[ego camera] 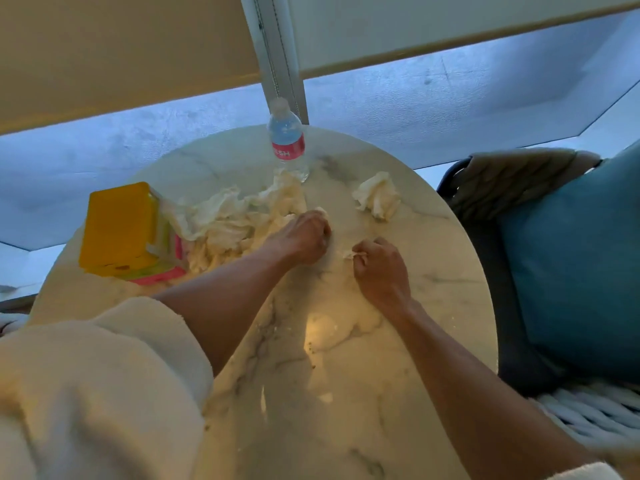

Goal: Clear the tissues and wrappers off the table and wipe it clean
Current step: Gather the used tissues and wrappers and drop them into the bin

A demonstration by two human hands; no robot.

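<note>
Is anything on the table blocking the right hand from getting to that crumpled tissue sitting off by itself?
Nothing visible does. The right hand, already pinching a small scrap, has bare marble table between it and the lone crumpled tissue. The water bottle stands farther back and to the left, out of that path.

Both forearms reach forward over the middle of the tabletop [346,393]; the left hand [304,239], fingers curled downward, grips a bit of tissue [320,212]; the right hand [379,268], just beside it, pinches a small tissue scrap [351,255]; a pale fleecy sleeve [104,375] is pushed up the left arm.
</note>
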